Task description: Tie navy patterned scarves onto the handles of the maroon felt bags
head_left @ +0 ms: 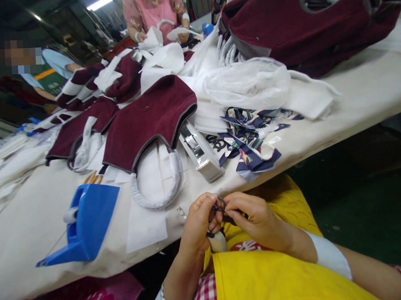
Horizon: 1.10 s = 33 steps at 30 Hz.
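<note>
Close together above my lap, my left hand [198, 219] and my right hand [259, 216] are both closed around a small dark ring [222, 203], pinching it between thumbs and fingertips. Some dark material hangs by the fingers, partly hidden, so its kind is unclear. On the table just beyond lie patterned navy scarf-like bows [254, 154] and a few black rings [216, 143]. A maroon bag [148, 119], its handle wrapped in white, lies flat with a silver metal dispenser-like tool [200, 152] against its right side.
A blue tape dispenser [96, 218] stands at the left near the table's front edge [126, 263]. More maroon bags [301, 26] are piled at the back right, beside a clear plastic bag [247, 82]. Across the table, a person in a pink apron [151, 11] handles white pieces.
</note>
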{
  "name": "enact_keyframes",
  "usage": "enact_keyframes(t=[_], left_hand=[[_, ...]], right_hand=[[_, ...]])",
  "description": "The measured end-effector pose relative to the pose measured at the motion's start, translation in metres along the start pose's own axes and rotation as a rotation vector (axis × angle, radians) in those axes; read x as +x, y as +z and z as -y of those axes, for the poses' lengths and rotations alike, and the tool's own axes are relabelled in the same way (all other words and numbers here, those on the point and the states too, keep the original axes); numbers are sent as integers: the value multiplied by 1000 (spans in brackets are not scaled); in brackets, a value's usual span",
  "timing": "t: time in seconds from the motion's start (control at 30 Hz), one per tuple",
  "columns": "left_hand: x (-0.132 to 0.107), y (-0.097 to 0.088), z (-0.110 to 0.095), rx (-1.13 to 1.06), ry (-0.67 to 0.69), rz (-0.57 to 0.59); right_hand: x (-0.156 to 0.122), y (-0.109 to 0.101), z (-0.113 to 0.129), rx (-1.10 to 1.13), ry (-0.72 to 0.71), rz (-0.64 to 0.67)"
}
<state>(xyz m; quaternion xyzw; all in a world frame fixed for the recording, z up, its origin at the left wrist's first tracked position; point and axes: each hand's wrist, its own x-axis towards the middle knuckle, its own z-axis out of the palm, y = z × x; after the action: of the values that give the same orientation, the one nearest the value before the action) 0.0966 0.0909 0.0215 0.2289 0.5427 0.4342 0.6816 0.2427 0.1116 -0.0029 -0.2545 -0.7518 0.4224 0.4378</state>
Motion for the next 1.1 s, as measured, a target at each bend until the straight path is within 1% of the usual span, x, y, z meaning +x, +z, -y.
enact_keyframes(t=[0.1, 0.2, 0.3, 0.43, 0.53, 0.63, 0.77, 0.97, 1.1], left_hand=[[0, 1, 0, 9, 0, -26], [0, 2, 0, 31, 16, -55], [0, 3, -1, 64, 44, -86], [0, 4, -2, 215, 83, -125], [-2, 1, -3, 329, 92, -147], [-5, -3, -2, 379, 104, -106], [-8, -5, -2, 377, 83, -41], [-10, 1, -7, 382, 35, -36], [-10, 2, -7, 357, -3, -18]], right_hand=[[-1, 0, -2, -3, -10, -7], [-3, -2, -4, -43, -26, -51], [-4, -4, -6, -103, 3, -77], [-1, -6, -6, -156, 76, -124], [3, -8, -8, -173, 87, -142], [7, -10, -11, -139, 83, -84], [8, -10, -12, -44, 107, 9], [7, -11, -9, -19, 91, 34], [6, -15, -11, 8, 36, 73]])
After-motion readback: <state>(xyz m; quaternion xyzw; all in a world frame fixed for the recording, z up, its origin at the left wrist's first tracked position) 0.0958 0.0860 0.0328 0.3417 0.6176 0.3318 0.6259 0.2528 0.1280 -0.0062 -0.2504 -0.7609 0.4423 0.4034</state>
